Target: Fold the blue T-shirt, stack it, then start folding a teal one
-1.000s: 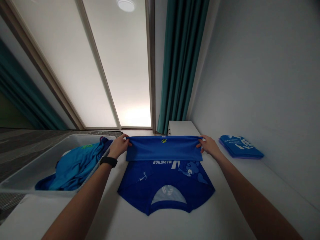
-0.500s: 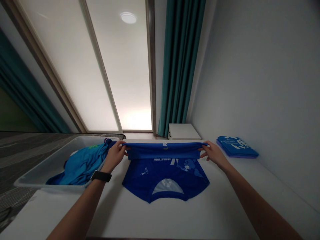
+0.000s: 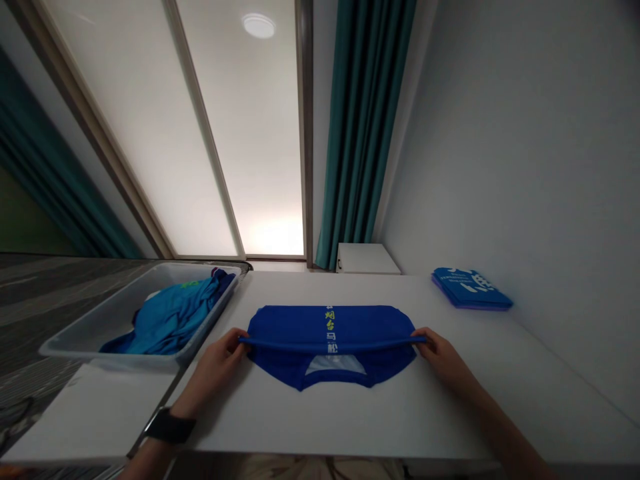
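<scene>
A royal-blue T-shirt (image 3: pixel 295 325) with yellow and white characters down its middle lies on the white table (image 3: pixel 350 420), half folded over itself. My left hand (image 3: pixel 215 367) pinches the left end of the folded edge. My right hand (image 3: pixel 440 353) pinches the right end. The edge is stretched taut between them, a little above the shirt's neck opening, which shows pale lining near the table's front.
A grey plastic bin (image 3: pixel 90 330) with crumpled light-blue clothes (image 3: pixel 170 317) stands at the left. A folded blue garment (image 3: pixel 470 288) lies at the far right by the wall. A small white cabinet (image 3: pixel 367 259) and teal curtain (image 3: pixel 360 133) stand behind the table.
Both hands have drawn the shirt's lifted hem from the far side toward me, laying it over the body. The back with yellow characters now faces up; the marathon print is covered.
</scene>
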### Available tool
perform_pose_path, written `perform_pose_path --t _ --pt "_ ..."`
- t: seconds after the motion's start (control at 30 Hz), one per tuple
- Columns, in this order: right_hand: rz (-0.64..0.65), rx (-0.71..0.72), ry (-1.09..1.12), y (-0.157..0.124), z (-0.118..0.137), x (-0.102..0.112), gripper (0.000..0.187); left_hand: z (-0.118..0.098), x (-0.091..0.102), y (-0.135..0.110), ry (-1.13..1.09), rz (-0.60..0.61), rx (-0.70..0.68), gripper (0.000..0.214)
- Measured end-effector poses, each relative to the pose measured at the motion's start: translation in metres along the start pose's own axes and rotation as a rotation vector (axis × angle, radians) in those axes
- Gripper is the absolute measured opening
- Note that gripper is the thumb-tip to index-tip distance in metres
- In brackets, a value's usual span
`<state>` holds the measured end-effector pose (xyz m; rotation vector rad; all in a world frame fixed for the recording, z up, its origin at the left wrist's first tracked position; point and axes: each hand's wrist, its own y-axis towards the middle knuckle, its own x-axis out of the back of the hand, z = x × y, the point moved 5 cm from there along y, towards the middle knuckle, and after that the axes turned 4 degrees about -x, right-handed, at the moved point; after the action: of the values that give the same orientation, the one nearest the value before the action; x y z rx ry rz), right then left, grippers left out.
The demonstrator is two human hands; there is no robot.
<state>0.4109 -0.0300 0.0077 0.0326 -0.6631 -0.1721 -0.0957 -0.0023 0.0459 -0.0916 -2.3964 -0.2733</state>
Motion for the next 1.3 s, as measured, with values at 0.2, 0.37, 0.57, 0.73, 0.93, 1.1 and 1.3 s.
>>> perform_pose_path --t 0.2,0.37,0.57,0.73,0.93,1.1,1.3 --pt "-0.043 -0.024 0.042 -0.003 0.004 0.002 0.035 -0.001 -0.001 -0.011 0.054 -0.059 -0.018 0.03" --pt "-0.129 -0.033 -0.034 -0.004 0.011 -0.004 0.029 0.001 -0.01 -0.013 0.102 -0.053 0.028 0.039" --pt "-0.135 0.009 -0.084 -0.005 0.01 -0.008 0.037 0.006 -0.012 -0.011 0.153 -0.092 0.045 0.035" --pt "-0.133 0.029 -0.042 -0.005 0.011 -0.006 0.041 0.007 -0.008 -0.008 0.035 -0.171 0.005 0.033" --pt "-0.122 0.055 -0.118 -0.006 0.009 -0.005 0.04 0.011 -0.006 -0.01 0.064 -0.177 0.009 0.028" --pt "-0.126 0.153 -0.397 -0.007 0.005 -0.013 0.034 0.01 -0.012 -0.015 0.344 -0.092 -0.022 0.023" --pt "-0.133 0.173 -0.507 -0.011 0.004 -0.014 0.035 0.011 -0.015 -0.012 0.46 -0.037 -0.029 0.026"
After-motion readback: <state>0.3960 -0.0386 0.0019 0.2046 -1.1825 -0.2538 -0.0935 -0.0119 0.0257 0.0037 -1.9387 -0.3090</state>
